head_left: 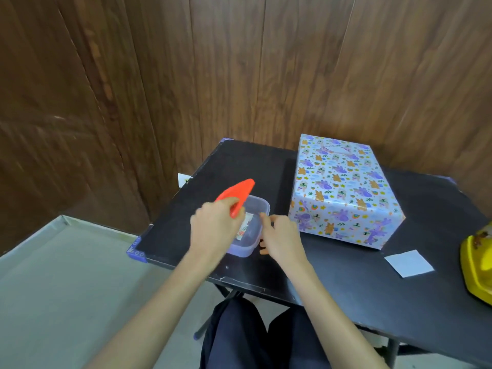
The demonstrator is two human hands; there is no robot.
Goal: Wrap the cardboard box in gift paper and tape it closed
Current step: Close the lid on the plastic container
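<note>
Centrally, low in frame: left hand [213,227] grips a red lid [237,194], tilted, over the clear plastic container [262,206]. Paper scraps lie inside the container. Right hand [282,241] is against the container's right side, fingers curled; cannot tell whether it grips or only touches. Cardboard box [343,187], fully covered in patterned gift paper, stands on the black table [346,294] right of centre, apart from both hands. White paper square [408,263] lies lower right of the box. Yellow object [476,265] at right edge, cut off.
</note>
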